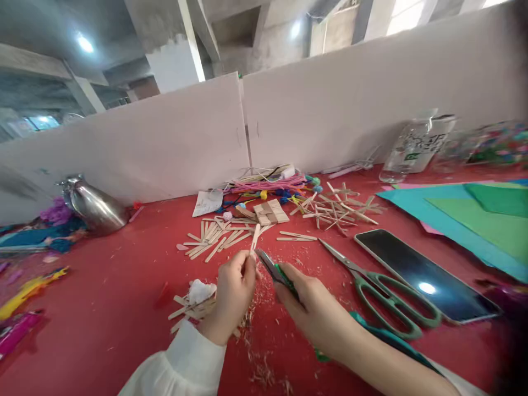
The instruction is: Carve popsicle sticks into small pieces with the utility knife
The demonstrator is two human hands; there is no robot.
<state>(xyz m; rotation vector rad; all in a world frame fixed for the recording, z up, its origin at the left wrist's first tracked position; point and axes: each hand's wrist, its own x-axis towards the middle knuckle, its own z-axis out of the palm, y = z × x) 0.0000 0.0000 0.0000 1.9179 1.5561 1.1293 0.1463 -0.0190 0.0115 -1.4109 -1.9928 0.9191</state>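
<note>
My left hand [237, 286] is closed in a pinch on a wooden craft stick [256, 235], which points up and away from me. In my right hand [307, 302] is a green-handled knife [270, 267], with fingers wrapped round its handle. The knife's grey metal end reaches the stick just above my left fingertips; whether its edge touches the wood I cannot tell. Fine wood shavings [264, 297] lie scattered on the red table under both hands. Beside my left wrist, more craft sticks [181, 308] lie with a crumpled white piece [201, 291] on them.
Green-handled scissors [388, 297] and a phone [424, 272] lie to the right, with coloured sheets [462, 220] beyond. Loose sticks [214, 236], a stick pile [338, 206] and pink pipe cleaners [268, 184] lie ahead. A metal jug [97, 206] and clear bottle [406, 148] stand near the white partition [165, 148].
</note>
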